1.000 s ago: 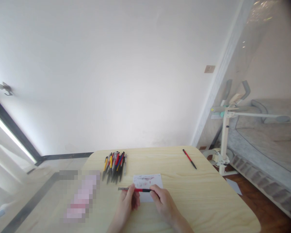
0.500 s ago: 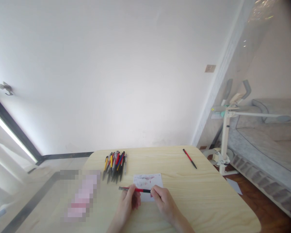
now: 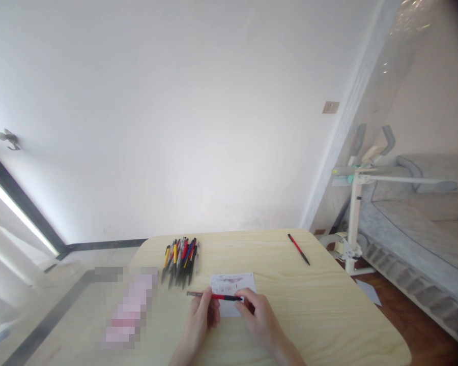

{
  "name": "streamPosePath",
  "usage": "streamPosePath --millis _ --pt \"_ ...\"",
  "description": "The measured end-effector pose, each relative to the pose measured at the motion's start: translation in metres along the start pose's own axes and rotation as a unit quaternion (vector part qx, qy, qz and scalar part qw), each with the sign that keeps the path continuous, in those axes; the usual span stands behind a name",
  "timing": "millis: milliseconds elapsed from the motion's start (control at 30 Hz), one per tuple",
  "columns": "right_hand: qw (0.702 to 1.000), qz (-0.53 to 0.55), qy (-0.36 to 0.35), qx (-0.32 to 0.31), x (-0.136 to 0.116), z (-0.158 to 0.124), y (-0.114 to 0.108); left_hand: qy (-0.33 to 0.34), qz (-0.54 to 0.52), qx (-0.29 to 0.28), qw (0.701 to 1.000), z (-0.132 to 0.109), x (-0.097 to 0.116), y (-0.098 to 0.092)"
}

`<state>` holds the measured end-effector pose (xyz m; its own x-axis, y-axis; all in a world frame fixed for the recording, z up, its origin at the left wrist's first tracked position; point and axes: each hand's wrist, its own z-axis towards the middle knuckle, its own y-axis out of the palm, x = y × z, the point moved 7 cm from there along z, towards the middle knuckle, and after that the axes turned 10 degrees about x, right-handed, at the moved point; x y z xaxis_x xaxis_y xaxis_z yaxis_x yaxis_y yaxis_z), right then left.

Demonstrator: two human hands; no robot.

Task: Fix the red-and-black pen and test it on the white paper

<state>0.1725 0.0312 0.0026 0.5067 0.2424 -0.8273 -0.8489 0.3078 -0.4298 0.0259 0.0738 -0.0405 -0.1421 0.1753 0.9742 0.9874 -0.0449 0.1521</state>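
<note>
My left hand [image 3: 205, 311] is closed around a red and black pen [image 3: 223, 297], holding it level by its clear-grey end and the start of its red barrel. At the pen's black tip, the curled thumb and index finger of my right hand [image 3: 257, 310] loosely pinch it, with the tip showing between them. Beneath the pen lies a small white paper [image 3: 232, 279] with dark and reddish print, partly hidden by my hands.
A bunch of several pens [image 3: 179, 259] in mixed colours lies at the table's back left. Another red and black pen [image 3: 298, 249] lies alone at the back right. The wooden table [image 3: 320, 305] ends before a white wall [image 3: 198, 127]; exercise equipment [image 3: 354, 218] stands to the right.
My right fingers have loosened and shifted at the pen's end, so more of its black tip shows. The left hand keeps its hold almost unmoved.
</note>
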Motion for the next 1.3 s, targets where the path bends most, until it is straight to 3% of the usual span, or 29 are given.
streamPosePath --millis 267,400,967,1300 --pt "1.000 -0.019 -0.009 0.013 -0.002 0.000 -0.003 0.063 0.133 0.054 0.988 0.001 0.008 -0.008" --pt "0.999 -0.018 -0.018 0.021 -0.004 -0.001 -0.005 0.061 0.136 0.073 0.986 0.001 0.013 -0.010" --pt "0.999 -0.023 -0.030 -0.013 -0.004 -0.002 -0.001 0.057 0.113 0.043 0.991 0.001 0.012 -0.007" --pt "1.000 -0.002 0.017 -0.024 0.000 -0.002 0.001 0.047 0.093 0.023 0.994 0.001 0.009 -0.006"
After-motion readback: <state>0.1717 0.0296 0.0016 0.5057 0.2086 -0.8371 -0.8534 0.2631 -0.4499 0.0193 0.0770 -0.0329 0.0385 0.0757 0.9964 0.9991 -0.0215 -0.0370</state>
